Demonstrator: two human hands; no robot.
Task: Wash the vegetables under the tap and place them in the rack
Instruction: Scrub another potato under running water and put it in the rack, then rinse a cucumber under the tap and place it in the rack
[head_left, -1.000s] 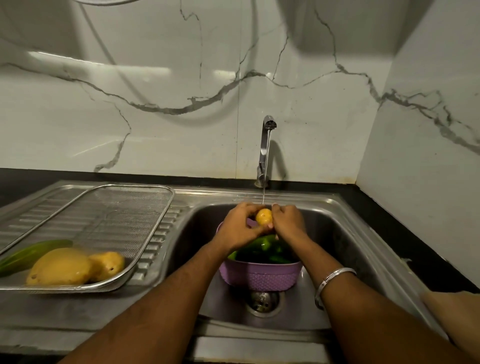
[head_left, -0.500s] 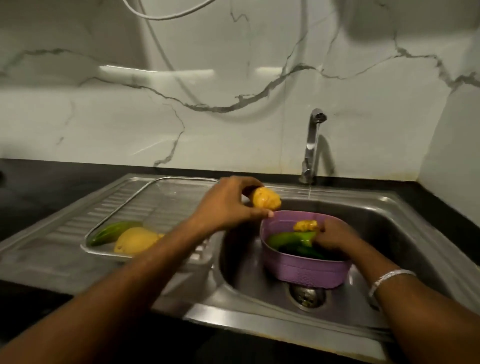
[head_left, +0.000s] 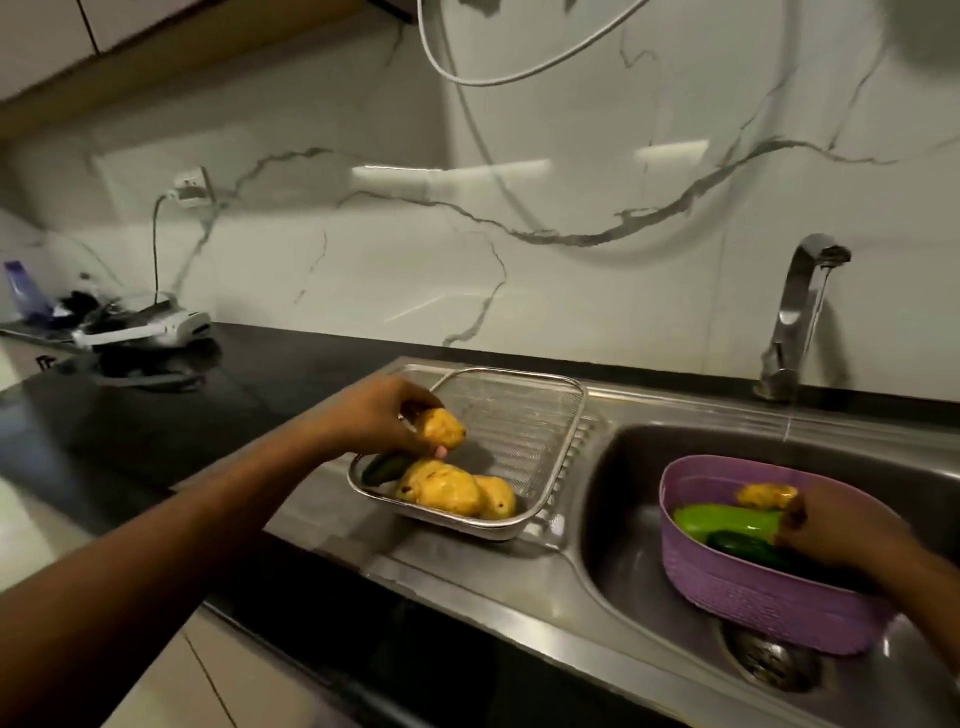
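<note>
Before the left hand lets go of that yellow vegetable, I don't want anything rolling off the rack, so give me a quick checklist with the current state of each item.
1. Left hand has the small yellow vegetable gripped: ok.
2. Vegetable is over the wire rack, not the counter: ok.
3. Free space in the rack behind the two yellow vegetables and the cucumber: ok.
4. Rack sits flat on the draining board: cannot tell.
5. Right hand is ready on the next piece in the purple basket: ok, fingers on a yellow piece.
6. Tap running: ok, thin stream visible.
</note>
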